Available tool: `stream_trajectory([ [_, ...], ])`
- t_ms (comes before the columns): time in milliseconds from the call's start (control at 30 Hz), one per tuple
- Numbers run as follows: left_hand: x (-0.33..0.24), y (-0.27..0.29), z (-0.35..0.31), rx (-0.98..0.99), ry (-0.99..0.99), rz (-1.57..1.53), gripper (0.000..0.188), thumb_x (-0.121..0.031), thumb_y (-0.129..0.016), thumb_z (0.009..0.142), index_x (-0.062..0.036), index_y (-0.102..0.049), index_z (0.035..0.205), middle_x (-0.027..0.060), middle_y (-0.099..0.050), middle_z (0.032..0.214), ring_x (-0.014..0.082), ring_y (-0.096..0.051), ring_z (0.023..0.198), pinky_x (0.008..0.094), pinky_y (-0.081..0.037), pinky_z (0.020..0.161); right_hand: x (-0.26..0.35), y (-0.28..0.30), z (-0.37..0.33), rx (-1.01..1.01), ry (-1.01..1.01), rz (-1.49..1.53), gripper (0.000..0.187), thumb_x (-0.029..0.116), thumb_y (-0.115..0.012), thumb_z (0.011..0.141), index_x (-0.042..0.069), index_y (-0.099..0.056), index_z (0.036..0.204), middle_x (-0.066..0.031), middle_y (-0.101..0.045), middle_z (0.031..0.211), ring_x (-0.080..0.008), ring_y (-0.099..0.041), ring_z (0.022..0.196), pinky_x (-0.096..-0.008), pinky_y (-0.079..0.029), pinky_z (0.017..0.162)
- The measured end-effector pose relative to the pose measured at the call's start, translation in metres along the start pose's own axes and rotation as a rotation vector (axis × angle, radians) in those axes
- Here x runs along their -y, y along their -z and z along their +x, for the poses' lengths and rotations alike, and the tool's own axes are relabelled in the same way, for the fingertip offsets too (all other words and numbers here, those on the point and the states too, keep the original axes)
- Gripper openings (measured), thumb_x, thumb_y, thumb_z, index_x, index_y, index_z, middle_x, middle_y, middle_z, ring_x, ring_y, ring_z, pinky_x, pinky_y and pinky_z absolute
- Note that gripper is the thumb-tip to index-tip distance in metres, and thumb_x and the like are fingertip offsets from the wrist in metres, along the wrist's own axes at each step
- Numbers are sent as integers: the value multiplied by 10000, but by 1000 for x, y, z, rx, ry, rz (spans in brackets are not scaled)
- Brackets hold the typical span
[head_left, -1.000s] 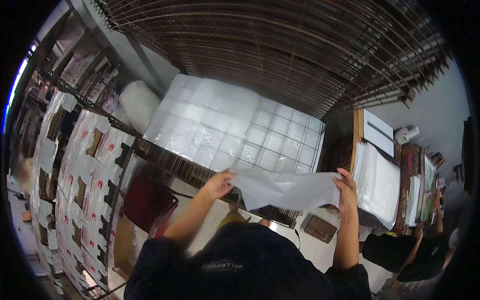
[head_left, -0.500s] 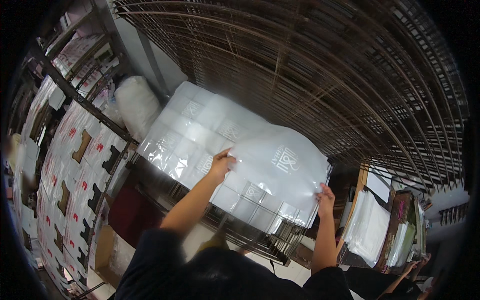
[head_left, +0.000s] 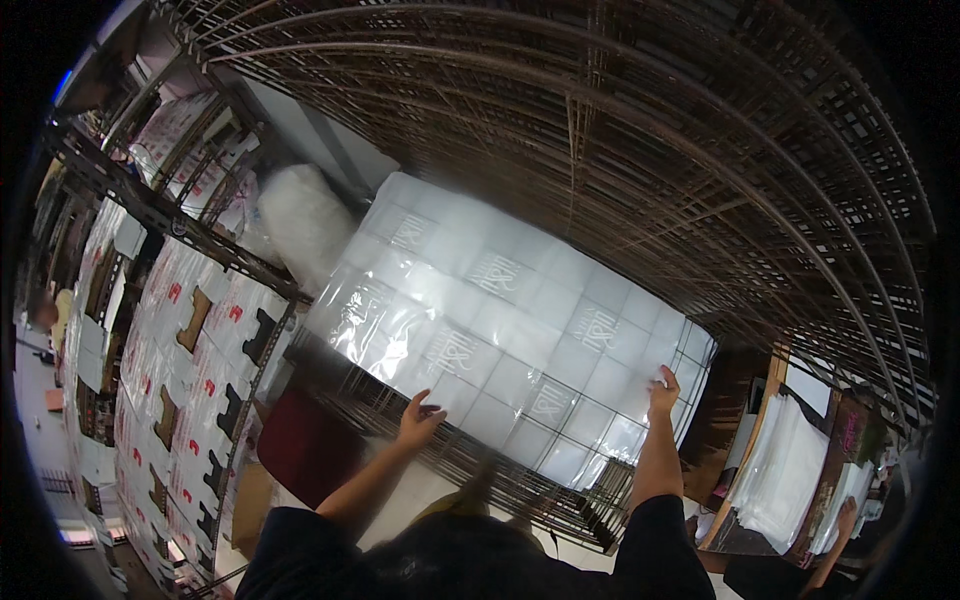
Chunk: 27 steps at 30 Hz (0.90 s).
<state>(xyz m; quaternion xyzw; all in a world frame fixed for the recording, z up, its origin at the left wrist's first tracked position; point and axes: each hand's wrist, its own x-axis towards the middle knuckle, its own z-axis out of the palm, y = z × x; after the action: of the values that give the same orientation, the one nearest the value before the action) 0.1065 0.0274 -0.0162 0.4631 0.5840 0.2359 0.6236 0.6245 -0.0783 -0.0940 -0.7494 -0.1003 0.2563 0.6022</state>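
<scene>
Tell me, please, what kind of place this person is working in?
Probably a stockroom or packing warehouse. Wire-mesh shelves hold a wide layer of clear plastic packets, metal racks on the left carry many white packaged goods, and more plastic bags are stacked at the right.

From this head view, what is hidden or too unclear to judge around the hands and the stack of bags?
- Right hand: palm faces the stack of clear bags; grip cannot be told.
- Left hand: touching the stack or hovering is unclear.
- Stack's near edge: partly covered by the wire shelf and blur.
- White packets: squeezed at the right rim.
</scene>
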Motion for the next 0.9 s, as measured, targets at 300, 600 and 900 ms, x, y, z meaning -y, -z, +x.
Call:
stream_trajectory([
  [300, 3, 15, -56, -86, 125, 89, 550, -159, -648, 777, -13, -398, 1245, 129, -580, 1010, 201, -557, 926, 308, -444, 810, -3, 2, 6, 58, -28, 9, 463, -85, -438, 701, 49, -541, 1132, -85, -512, 1141, -144, -565, 740, -242, -462, 562],
  [600, -8, -13, -66, 98, 95, 117, 501, -161, -649, 781, -15, -438, 1211, 113, -564, 1026, 176, -542, 898, 289, -440, 774, 0, 5, -5, -131, 261, -202, 405, -57, -526, 716, 39, -549, 1108, -103, -562, 1049, -174, -556, 828, -256, -456, 639],
  [900, -2, -44, -76, 237, -17, 198, 473, -115, -631, 768, -25, -449, 1195, 104, -563, 1009, 150, -540, 847, 270, -446, 690, 79, 103, -121, -437, 459, -515, 277, 20, -587, 707, 43, -583, 983, -100, -567, 897, -227, -557, 780, -312, -438, 626],
])
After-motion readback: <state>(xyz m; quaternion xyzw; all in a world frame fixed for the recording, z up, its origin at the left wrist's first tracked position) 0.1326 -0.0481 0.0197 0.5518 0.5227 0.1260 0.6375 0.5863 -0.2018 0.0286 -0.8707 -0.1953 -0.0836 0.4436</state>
